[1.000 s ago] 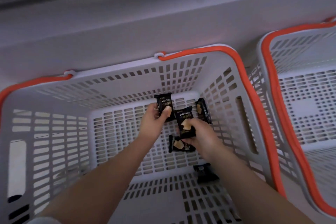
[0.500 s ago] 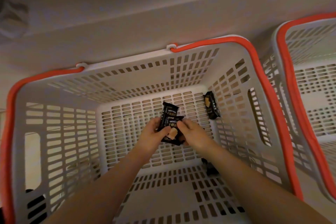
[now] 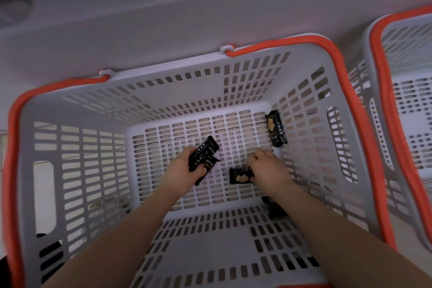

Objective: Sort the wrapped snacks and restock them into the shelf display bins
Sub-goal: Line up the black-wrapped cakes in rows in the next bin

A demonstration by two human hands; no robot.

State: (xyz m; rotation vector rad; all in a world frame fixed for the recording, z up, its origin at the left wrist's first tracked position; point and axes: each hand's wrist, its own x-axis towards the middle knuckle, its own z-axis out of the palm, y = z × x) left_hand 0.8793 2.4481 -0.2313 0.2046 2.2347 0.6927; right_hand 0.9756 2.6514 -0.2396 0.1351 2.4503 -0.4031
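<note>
Both arms reach down into a deep grey slotted plastic basket with an orange rim [image 3: 348, 91]. The left hand [image 3: 181, 170] has its grip curled round two black wrapped snack packets [image 3: 205, 159], held just above the basket floor. The right hand [image 3: 266, 168] has its fingers bent over a third black snack packet [image 3: 240, 175] lying flat on the floor; whether this grip has closed on it cannot be told. Another black packet [image 3: 277, 131] leans against the right wall at the far corner. A second orange-rimmed grey basket [image 3: 383, 72] stands beside it on the right.
</note>
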